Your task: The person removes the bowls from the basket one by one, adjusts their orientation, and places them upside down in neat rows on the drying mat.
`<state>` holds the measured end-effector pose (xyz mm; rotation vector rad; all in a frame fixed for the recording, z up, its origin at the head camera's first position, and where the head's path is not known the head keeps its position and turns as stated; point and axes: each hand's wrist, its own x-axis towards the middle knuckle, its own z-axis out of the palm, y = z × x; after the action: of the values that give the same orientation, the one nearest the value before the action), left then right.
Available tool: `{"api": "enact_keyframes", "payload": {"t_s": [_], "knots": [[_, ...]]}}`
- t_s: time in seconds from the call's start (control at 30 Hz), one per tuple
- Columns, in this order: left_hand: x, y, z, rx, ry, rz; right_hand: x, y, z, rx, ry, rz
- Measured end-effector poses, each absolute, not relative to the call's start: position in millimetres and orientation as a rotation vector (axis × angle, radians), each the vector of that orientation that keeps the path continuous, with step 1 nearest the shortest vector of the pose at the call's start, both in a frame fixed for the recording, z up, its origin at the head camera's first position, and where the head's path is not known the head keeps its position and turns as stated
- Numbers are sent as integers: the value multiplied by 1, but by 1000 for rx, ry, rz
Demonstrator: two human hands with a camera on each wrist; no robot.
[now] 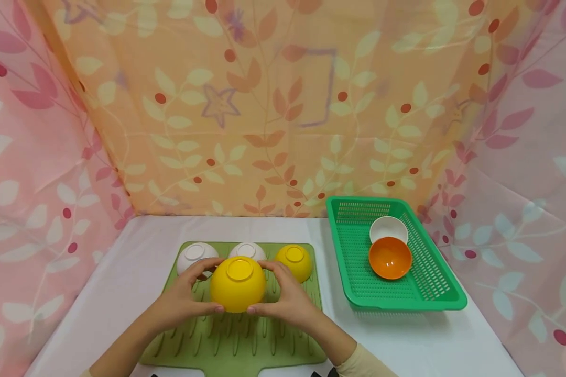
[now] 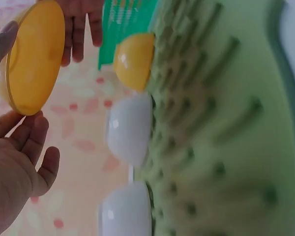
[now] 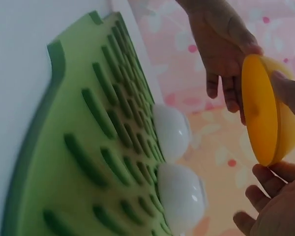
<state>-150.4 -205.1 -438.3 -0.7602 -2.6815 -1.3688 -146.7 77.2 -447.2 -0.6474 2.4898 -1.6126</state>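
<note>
A yellow bowl (image 1: 238,293) is held upside down between both hands, raised over the green drying mat (image 1: 226,343). My left hand (image 1: 181,298) grips its left rim with thumb and fingers, and my right hand (image 1: 292,301) grips the right side. In the left wrist view the held bowl (image 2: 37,59) shows its hollow inside, facing the mat. Along the mat's far edge, a white bowl (image 1: 193,254), another white bowl (image 1: 247,251) and a smaller yellow bowl (image 1: 294,263) rest upside down in a row. The held bowl partly covers the middle one in the head view.
To the right stands a green plastic basket (image 1: 401,305) with slotted walls. Inside it, an orange bowl (image 1: 390,259) leans against a white bowl (image 1: 389,226). Ridges (image 2: 236,123) stick up from the mat. Patterned curtains (image 1: 264,104) enclose the white table (image 1: 108,272) at the back and sides.
</note>
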Motion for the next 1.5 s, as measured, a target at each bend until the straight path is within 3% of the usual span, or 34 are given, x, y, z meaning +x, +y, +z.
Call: {"api": "enact_keyframes", "payload": {"t_s": [0.53, 0.8, 1.5], "knots": [[-135, -291, -468, -694, -2900, -1099, -140, -15, -489, -601, 2583, -1410], [-138, -319, -483, -682, -3001, -1171, -140, -50, -500, -587, 2781, -1085], [-149, -330, -498, -770, -3125, -1022, -141, -63, -501, -723, 2921, -596]]}}
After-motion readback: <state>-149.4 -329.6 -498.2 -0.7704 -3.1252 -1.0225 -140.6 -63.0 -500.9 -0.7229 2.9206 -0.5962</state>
